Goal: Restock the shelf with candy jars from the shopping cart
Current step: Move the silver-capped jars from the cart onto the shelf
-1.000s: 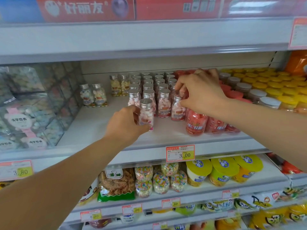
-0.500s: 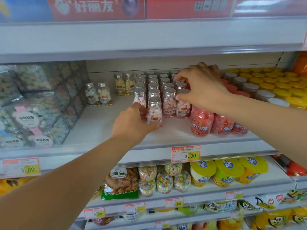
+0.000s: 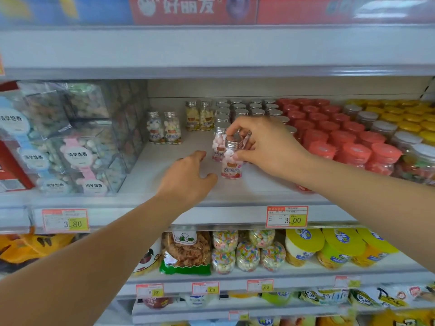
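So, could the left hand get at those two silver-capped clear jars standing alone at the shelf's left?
Probably yes: the left hand is open and holds nothing, and only bare white shelf board lies between it and the two silver-capped clear jars of pale candy.

Right hand (image 3: 266, 147) pinches candy jar (image 3: 231, 164), left hand (image 3: 188, 178) just beside.

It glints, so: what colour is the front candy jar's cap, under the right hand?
Silver. The cap of the candy jar shows best in head view.
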`<state>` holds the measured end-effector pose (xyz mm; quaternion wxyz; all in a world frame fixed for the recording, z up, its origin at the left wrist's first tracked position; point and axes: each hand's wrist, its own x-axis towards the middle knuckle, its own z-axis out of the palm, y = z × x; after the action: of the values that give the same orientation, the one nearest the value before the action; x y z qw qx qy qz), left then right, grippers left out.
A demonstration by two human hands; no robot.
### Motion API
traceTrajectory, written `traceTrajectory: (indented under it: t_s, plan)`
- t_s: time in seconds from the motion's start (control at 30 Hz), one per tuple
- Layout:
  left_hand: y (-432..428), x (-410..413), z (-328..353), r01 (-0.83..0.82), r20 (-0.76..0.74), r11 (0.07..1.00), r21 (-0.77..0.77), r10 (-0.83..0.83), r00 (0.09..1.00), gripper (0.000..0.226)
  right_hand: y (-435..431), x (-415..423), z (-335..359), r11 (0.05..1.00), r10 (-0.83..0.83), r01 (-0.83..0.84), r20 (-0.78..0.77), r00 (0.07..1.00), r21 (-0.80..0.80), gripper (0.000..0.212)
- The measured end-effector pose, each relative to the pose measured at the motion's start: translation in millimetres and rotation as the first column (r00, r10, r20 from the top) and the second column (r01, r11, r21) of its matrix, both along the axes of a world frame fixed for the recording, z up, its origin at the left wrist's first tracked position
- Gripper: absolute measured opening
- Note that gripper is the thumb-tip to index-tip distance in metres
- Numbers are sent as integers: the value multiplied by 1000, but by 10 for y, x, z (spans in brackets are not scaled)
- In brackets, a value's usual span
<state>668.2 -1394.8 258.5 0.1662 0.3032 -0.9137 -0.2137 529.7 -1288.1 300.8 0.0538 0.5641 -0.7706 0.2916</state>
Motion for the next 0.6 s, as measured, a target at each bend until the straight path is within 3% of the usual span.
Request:
traceTrajectory:
  t_s: [0.3,0.47,0.6]
  plan:
    - [-27,-18,23,22,125,999,-29,-18,992,54,-211,84,-12,999,-32,31,-55,998,-16,40]
    - [-26,50,22,42,76,998,-57,-37,996,56,-179,135,-7,999,-46,46,-131,990,-6,57]
    - [25,200,8,58,36,987,-150,-53,998,57,-66,298,-16,995,-62,39,-257,964,-97,53]
